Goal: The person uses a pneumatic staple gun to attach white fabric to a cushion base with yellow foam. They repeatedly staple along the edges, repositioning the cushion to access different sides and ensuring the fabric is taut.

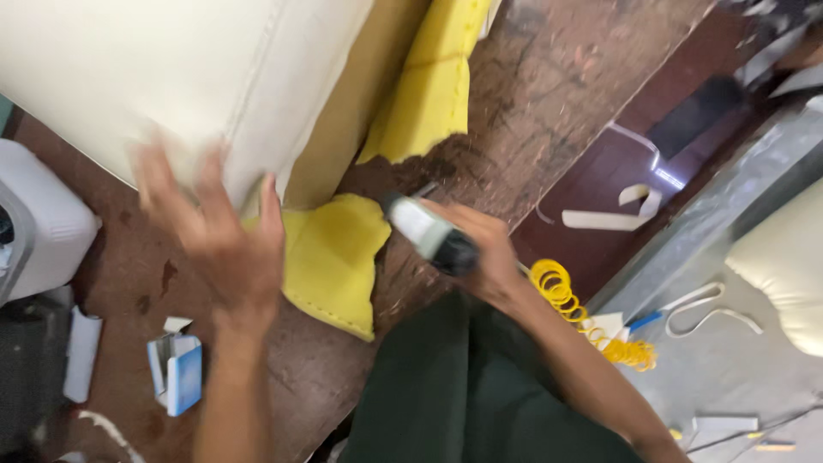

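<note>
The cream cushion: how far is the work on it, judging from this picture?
Done: the cream cushion cover shows a finished seam. In hand: the left hand presses on it and the right hand grips a pneumatic tool on a yellow coiled hose. Left: yellow foam lies uncovered at the edge.

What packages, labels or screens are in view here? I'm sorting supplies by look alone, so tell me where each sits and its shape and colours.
Small box: on the brown worktop, lower left, below the left hand; open-topped, rectangular, white and light blue.
White plastic container: far left edge of the worktop; rounded and bulky, no label visible.
No signs or screens show.
</note>
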